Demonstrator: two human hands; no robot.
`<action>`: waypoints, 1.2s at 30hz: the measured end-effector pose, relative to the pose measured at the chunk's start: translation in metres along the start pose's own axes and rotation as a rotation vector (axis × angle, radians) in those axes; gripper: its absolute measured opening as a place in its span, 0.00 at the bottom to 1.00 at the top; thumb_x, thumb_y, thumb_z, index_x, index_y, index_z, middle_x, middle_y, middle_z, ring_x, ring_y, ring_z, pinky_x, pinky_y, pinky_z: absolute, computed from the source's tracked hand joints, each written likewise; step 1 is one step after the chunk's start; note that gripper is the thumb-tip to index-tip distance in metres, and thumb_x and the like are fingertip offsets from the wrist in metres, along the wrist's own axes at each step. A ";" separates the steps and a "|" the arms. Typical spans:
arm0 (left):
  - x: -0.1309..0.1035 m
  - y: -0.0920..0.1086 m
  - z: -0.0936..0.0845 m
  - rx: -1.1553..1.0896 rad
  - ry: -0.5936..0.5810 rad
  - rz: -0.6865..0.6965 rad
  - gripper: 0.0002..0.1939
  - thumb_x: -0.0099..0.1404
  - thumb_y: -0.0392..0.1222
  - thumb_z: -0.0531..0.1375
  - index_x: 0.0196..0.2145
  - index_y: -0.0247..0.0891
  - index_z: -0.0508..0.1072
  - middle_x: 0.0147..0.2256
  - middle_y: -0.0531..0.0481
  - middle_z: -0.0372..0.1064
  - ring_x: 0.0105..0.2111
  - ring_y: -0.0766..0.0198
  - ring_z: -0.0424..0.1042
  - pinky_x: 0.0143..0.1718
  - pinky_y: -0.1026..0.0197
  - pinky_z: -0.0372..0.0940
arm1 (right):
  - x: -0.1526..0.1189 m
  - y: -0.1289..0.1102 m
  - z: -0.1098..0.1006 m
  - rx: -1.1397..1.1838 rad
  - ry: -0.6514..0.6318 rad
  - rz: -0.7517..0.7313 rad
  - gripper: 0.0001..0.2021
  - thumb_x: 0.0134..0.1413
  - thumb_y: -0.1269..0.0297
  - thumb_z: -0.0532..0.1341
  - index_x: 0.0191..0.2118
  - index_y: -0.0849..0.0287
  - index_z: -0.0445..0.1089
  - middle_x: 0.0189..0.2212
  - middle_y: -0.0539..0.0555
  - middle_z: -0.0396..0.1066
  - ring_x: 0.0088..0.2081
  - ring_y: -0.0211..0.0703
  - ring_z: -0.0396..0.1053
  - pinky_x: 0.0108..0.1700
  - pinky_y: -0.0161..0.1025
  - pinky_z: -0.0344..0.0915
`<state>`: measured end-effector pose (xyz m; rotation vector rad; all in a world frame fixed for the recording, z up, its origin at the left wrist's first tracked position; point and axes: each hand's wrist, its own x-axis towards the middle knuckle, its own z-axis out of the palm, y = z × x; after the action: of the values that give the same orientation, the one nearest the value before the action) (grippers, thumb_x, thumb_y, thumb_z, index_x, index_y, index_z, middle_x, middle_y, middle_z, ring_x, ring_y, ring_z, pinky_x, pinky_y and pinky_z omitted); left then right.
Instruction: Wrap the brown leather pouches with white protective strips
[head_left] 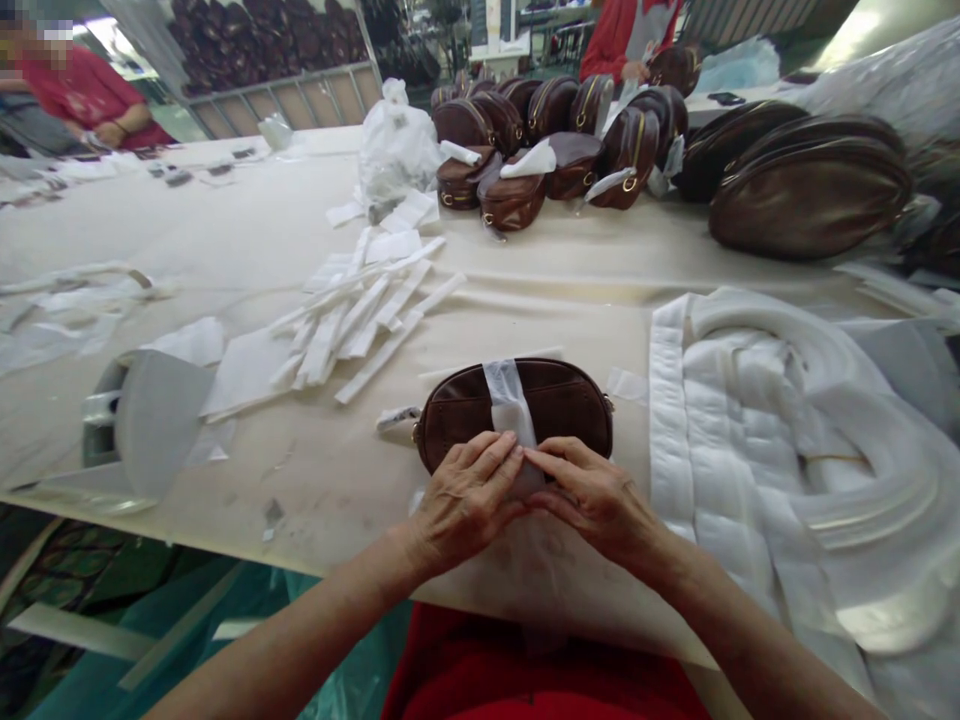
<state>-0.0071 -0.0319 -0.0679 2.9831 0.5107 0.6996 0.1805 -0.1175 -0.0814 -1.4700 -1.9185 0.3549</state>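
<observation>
A dark brown oval bag (457,405) lies on the table close in front of me, with a translucent white strip (506,390) running across its middle. My left hand (469,490) presses its fingertips on the strip's lower part at the bag's near edge. Facing it, my right hand (592,490) has its fingers together on the same strip, fingertips nearly touching those of the left. The strip's near end hangs toward the table edge, partly hidden under both hands. Small metal rings show at the bag's two ends.
White strips (375,300) lie in a pile at centre left, near a grey tape dispenser (154,430). Rolled white padding (750,430) fills the right. Brown bags (810,190) stand along the back. Two people in red are across the table.
</observation>
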 end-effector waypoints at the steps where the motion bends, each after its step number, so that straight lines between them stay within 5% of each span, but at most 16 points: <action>1: 0.000 0.001 0.004 0.023 0.025 0.001 0.20 0.67 0.46 0.55 0.50 0.28 0.67 0.49 0.36 0.68 0.50 0.51 0.63 0.47 0.52 0.66 | 0.000 0.001 0.001 -0.009 -0.003 -0.006 0.19 0.58 0.66 0.58 0.56 0.59 0.64 0.45 0.60 0.68 0.45 0.46 0.70 0.45 0.42 0.72; 11: 0.002 0.004 0.019 0.173 0.091 -0.021 0.14 0.68 0.37 0.52 0.48 0.28 0.69 0.48 0.37 0.68 0.50 0.52 0.65 0.44 0.54 0.64 | -0.024 -0.003 0.016 -0.093 0.193 -0.102 0.20 0.60 0.75 0.53 0.58 0.59 0.61 0.48 0.61 0.67 0.48 0.45 0.67 0.49 0.42 0.69; 16: 0.002 0.005 0.017 0.159 0.089 -0.013 0.15 0.68 0.39 0.52 0.48 0.26 0.69 0.48 0.37 0.68 0.50 0.51 0.64 0.45 0.53 0.64 | -0.057 -0.014 0.018 -0.032 0.144 0.051 0.17 0.54 0.78 0.51 0.47 0.59 0.69 0.41 0.58 0.70 0.42 0.44 0.68 0.41 0.41 0.67; 22: 0.003 0.005 0.016 0.163 0.078 -0.015 0.15 0.67 0.38 0.53 0.48 0.26 0.69 0.48 0.35 0.68 0.50 0.50 0.64 0.45 0.52 0.63 | -0.056 -0.022 0.029 -0.048 0.050 0.146 0.21 0.42 0.79 0.55 0.41 0.52 0.74 0.42 0.56 0.69 0.42 0.48 0.66 0.42 0.45 0.64; 25: 0.003 0.006 0.016 0.165 0.081 -0.012 0.15 0.66 0.37 0.53 0.48 0.25 0.68 0.48 0.35 0.68 0.50 0.50 0.63 0.45 0.52 0.63 | -0.054 -0.023 0.028 -0.016 0.151 0.068 0.15 0.49 0.77 0.55 0.35 0.54 0.75 0.39 0.56 0.70 0.41 0.45 0.67 0.41 0.42 0.65; 28: 0.002 0.007 0.017 0.158 0.088 -0.015 0.16 0.66 0.36 0.53 0.50 0.26 0.67 0.49 0.35 0.67 0.51 0.51 0.62 0.46 0.52 0.63 | -0.053 -0.023 0.021 0.073 0.213 -0.076 0.14 0.55 0.77 0.52 0.39 0.56 0.72 0.36 0.55 0.74 0.42 0.42 0.70 0.43 0.39 0.66; 36: 0.002 0.008 0.020 0.157 0.102 -0.004 0.15 0.66 0.34 0.54 0.49 0.25 0.68 0.47 0.36 0.68 0.52 0.53 0.64 0.50 0.53 0.61 | -0.054 -0.038 -0.004 0.035 0.137 -0.254 0.14 0.57 0.77 0.49 0.40 0.61 0.70 0.32 0.57 0.76 0.38 0.43 0.74 0.43 0.39 0.68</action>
<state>0.0053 -0.0381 -0.0839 3.1016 0.6035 0.8531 0.1617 -0.1804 -0.0744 -1.1785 -1.9482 0.1659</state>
